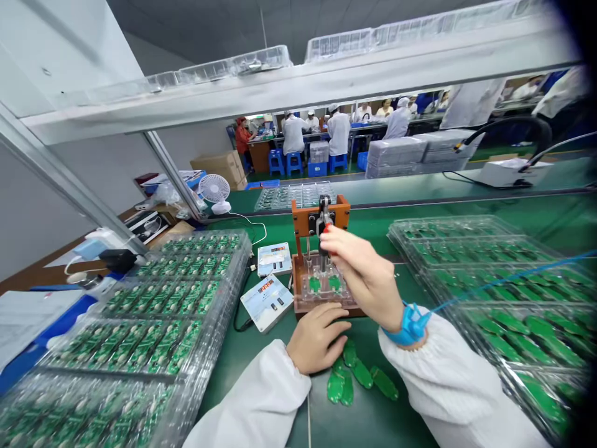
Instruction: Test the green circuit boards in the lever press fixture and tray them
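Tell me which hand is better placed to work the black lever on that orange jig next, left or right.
Right, likely: the right hand is at the black lever of the orange jig, fingers on it. The left hand lies lower, beside the jig's base, nearer the loose green circuit boards.

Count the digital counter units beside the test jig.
2: one digital counter unit left of the orange test jig, another just nearer, by the left hand. None seem hidden.

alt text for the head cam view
A person's right hand grips the black lever of an orange test jig holding green circuit boards; the left hand rests beside it, between clear trays of green boards.
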`<state>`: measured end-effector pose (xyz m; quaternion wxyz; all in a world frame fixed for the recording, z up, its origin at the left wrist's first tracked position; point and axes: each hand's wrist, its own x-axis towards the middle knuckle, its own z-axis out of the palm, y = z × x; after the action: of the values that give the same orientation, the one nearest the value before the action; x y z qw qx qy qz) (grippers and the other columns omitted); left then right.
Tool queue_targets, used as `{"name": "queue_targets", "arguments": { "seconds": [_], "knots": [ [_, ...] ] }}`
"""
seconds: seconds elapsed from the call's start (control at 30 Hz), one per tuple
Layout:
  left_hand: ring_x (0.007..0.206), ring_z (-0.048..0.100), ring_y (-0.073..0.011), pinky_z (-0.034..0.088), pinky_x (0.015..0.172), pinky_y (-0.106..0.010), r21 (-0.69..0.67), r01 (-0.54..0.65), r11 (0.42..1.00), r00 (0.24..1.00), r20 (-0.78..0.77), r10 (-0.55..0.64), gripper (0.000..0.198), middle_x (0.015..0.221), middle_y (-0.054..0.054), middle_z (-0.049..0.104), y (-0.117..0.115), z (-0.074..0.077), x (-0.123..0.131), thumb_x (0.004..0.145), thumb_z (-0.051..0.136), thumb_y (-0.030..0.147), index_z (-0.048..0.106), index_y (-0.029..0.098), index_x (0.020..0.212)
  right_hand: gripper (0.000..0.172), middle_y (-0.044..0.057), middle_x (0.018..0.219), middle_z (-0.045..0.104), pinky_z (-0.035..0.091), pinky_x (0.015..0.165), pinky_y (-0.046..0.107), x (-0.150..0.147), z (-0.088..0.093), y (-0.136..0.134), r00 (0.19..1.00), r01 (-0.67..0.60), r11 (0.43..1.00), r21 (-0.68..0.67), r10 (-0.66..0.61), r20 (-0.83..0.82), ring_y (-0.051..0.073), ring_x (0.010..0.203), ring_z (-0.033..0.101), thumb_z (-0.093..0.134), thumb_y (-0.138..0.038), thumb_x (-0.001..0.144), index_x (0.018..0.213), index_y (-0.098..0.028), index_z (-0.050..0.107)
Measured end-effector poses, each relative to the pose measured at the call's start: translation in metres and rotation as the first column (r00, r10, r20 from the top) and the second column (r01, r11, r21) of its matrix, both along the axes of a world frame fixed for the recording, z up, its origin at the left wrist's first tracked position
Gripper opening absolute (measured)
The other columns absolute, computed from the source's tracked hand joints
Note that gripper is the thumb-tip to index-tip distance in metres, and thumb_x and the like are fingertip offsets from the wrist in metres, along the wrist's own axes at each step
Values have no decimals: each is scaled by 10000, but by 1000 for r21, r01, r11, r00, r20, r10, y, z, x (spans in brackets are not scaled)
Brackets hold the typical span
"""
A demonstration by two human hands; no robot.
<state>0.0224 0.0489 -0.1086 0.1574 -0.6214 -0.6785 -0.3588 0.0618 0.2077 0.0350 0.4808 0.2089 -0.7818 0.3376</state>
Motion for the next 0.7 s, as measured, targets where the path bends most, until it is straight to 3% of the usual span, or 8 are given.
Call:
{"name": "queue_targets", "arguments": {
  "seconds": [0.13,0.37,0.57,0.7],
  "knots": [
    [1242,607,-258,551,1060,-435,13,-7,1000,1000,27,7,207,1233,-100,695,2,-1,1,955,568,189,671,164,1133,553,-6,1437,603,447,1203,390,-2,-18,1,997,-65,996,-60,68,37,196,1405,519,530,-6,975,1421,-329,582],
    [1192,636,-216,530,1039,-373,47,26,999,990,135,-32,62,1156,-50,725,2,-5,-4,969,654,251,659,191,955,624,-36,1506,541,415,1238,379,-6,-24,-1,987,-151,978,-146,158,36,187,1444,472,482,0,981,1481,-371,521],
    [1024,674,-216,561,915,-384,78,27,997,950,308,-49,354,905,-56,721,2,4,4,967,617,391,529,198,683,604,-38,1517,528,444,1225,419,-6,-26,-2,979,-188,964,-186,200,48,211,1452,463,490,-43,990,1482,-394,517],
    [974,694,-233,601,860,-406,111,-41,993,904,427,-11,321,1055,-71,720,-12,20,5,937,639,461,628,221,725,583,-33,1504,543,437,1231,452,-7,-26,-1,977,-191,961,-199,205,53,226,1456,457,499,-66,992,1473,-396,529]
  ]
}}
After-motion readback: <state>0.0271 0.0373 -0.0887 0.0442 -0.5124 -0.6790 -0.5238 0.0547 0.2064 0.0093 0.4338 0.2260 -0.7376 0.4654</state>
